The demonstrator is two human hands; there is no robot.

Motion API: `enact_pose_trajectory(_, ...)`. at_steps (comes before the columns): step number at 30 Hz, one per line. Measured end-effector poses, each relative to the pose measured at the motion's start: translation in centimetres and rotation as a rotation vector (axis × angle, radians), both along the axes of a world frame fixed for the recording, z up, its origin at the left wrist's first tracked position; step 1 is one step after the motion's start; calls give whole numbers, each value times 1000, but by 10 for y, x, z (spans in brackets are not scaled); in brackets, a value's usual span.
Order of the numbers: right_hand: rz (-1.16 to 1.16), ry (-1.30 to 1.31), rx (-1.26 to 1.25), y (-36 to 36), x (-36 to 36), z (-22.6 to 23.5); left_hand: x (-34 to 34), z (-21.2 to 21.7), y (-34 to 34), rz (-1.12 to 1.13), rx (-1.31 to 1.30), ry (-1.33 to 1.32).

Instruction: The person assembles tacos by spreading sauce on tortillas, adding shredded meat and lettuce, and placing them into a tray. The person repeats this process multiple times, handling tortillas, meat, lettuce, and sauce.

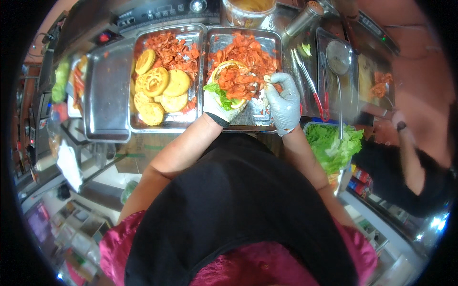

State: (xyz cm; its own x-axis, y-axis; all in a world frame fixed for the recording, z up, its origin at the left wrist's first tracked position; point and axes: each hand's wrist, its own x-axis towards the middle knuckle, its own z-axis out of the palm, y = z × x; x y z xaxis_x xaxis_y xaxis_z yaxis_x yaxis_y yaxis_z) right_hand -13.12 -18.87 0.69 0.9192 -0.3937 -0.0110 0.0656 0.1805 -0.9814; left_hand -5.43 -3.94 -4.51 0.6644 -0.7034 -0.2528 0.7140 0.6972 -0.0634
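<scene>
My left hand (214,104), in a pale glove with a dark band at the wrist, is closed round a split flat bun (229,65) above the right-hand metal tray (280,52). Green lettuce (220,93) and red sliced meat (234,82) fill it, the lettuce poking out on the left. Beside the bun, my right hand (284,102) in a translucent glove is closed in a pinch. A small pale bit shows at its fingertips, too small to name. More red sliced meat (245,47) lies in the tray behind the bun.
On the left, another tray (167,127) holds round yellow buns (175,83) and red meat. Tongs (310,86), a skimmer (338,57) and a lettuce tub (334,145) are on the right. A bucket (248,16) stands behind. Another person's arm (410,152) is at far right.
</scene>
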Motion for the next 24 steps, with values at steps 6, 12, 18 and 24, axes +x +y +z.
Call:
enact_pose_trajectory(6, 3, 37, -724, -8, -2, -1, 3, -12, 4, 38, -30, -13)
enact_pose_trajectory(12, 188, -144, -1127, 20, 2, 24, 2, -14, 5, 56, -5, -63)
enact_pose_trajectory(18, 85, -330, -849, 16, -7, 26, -1, -8, 7, 89, -118, -2)
enact_pose_trajectory(24, 110, -190, -722, 22, -11, 12, -2, -11, 5, 39, -276, -142)
